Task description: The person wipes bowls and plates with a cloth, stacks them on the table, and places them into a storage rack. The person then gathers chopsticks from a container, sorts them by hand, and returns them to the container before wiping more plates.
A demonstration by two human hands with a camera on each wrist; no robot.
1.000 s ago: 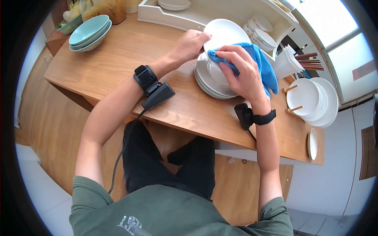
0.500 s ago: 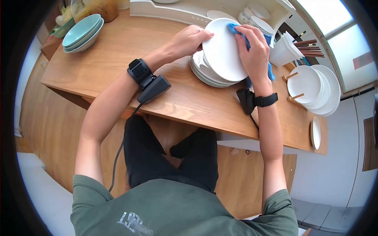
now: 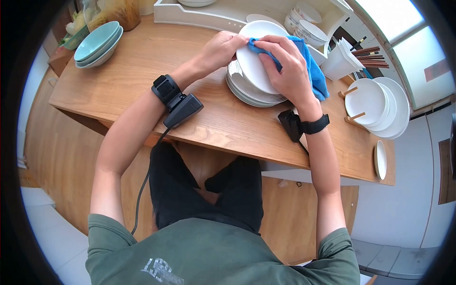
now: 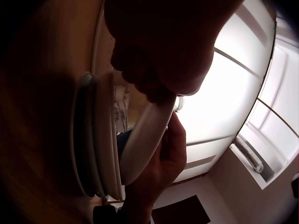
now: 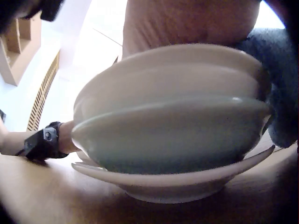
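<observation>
My left hand (image 3: pixel 222 50) grips the left rim of a round white plate (image 3: pixel 254 71), thumb on its upper face. The plate is held tilted over a stack of plates (image 3: pixel 241 88) on the table. With curled fingers, my right hand (image 3: pixel 289 66) pinches a blue cloth (image 3: pixel 313 73) and presses a fold of it to the plate near the left thumb. The rest of the cloth hangs off to the right. In the left wrist view the plate (image 4: pixel 148 133) appears edge-on beside the stack (image 4: pixel 105 140), with the right hand (image 4: pixel 168 161) behind it.
Pale green bowls (image 3: pixel 97 42) are stacked at the table's left. White plates stand in a wooden rack (image 3: pixel 352 116) at right, near a small white dish (image 3: pixel 380 160). A white container (image 3: pixel 339 61) holds chopsticks (image 3: pixel 373 59). Behind, a white shelf (image 3: pixel 199 20) holds bowls (image 3: pixel 308 31).
My right hand moves the cloth from the plate's lower left to its upper right, then back left toward the left thumb. The left hand keeps its grip on the rim.
</observation>
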